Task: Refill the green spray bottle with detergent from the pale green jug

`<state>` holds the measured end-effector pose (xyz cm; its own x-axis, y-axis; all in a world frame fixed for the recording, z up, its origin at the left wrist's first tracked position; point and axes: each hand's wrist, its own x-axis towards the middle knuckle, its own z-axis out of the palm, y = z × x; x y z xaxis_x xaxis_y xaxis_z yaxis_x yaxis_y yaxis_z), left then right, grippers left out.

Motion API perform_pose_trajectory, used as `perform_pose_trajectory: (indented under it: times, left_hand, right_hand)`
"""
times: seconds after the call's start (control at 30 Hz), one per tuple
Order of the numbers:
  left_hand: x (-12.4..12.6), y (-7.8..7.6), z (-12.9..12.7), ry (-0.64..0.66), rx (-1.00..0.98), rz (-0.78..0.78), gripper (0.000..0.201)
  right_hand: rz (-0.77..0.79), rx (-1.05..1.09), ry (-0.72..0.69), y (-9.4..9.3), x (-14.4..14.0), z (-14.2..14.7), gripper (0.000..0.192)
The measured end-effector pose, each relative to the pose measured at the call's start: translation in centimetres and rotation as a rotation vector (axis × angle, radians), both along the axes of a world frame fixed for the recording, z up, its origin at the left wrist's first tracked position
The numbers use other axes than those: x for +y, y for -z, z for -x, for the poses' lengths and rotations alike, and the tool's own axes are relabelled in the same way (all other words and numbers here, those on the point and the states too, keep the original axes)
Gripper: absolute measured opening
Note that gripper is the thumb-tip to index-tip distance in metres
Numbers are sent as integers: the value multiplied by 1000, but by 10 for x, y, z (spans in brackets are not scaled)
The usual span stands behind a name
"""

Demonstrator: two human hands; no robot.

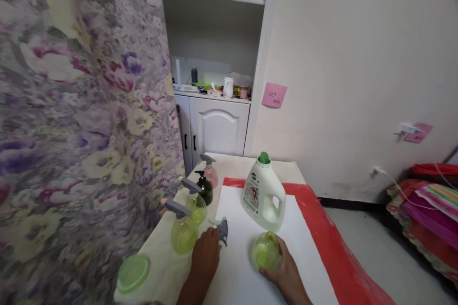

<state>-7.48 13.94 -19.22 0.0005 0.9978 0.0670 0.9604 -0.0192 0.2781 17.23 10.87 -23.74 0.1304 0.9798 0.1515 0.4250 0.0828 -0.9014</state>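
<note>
My left hand (208, 250) is closed on a grey trigger spray head (223, 231) over the left edge of the white sheet (236, 267). My right hand (286, 274) wraps around the right side of a round, see-through green bottle (264, 253). No spray head sits on this bottle; its neck is uncovered. Behind it stands a pale green detergent jug (263, 195), its open mouth showing a green spout. Two yellow-green spray bottles, the nearer one (184, 237) and the farther one (196, 209), stand upright left of my left hand.
A dark pump bottle (205, 189) and a pink spray bottle (211, 175) stand farther back. A green round lid (133, 272) lies at the table's front left. Red plastic (311, 214) hangs off the right edge. A flowered curtain (82, 128) borders the left.
</note>
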Motion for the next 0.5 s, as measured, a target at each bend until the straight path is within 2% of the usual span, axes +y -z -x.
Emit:
perform_pose_trajectory:
  times: [0.13, 0.27, 0.4, 0.5]
  left_hand:
    - [3, 0, -1, -26, 37, 5, 35]
    - [3, -3, -1, -38, 41, -17, 34]
    - [-3, -11, -4, -34, -10, -51, 33]
    - [-10, -23, -7, -15, -97, -91, 33]
  right_hand:
    - [79, 24, -16, 9, -6, -11, 80]
    - [64, -1, -36, 14, -6, -11, 81]
    - [25, -19, -66, 9, -5, -9, 82]
    - [-6, 7, -75, 1, -6, -9, 80]
